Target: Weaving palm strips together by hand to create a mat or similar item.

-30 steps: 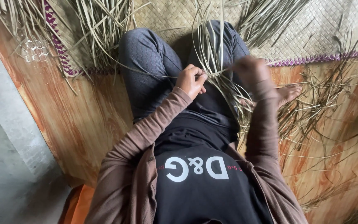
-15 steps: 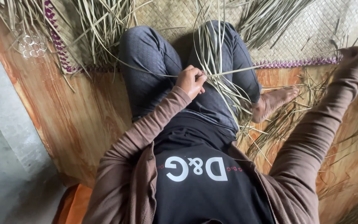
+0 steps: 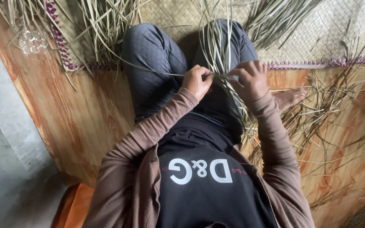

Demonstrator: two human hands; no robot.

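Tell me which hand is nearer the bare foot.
Right. The right hand works just up-left of the bare foot; the left hand sits farther left, over the lap, both pinching dried grass strands.

surface: wooden floor (image 3: pixel 85 126) | on it: woven mat (image 3: pixel 343 38) with purple edging, loose dry grass strips (image 3: pixel 330 122), bare foot (image 3: pixel 290 98)

The person's left hand (image 3: pixel 197 80) and right hand (image 3: pixel 250 78) are meeting side by side above the lap, both pinching long dry grass strips (image 3: pixel 216 46) lying over the bent knees. A pale woven straw mat (image 3: pixel 339 33) is lying ahead on the glossy wooden floor (image 3: pixel 85 122), with loose dry strips (image 3: pixel 326 122) scattering to the right.
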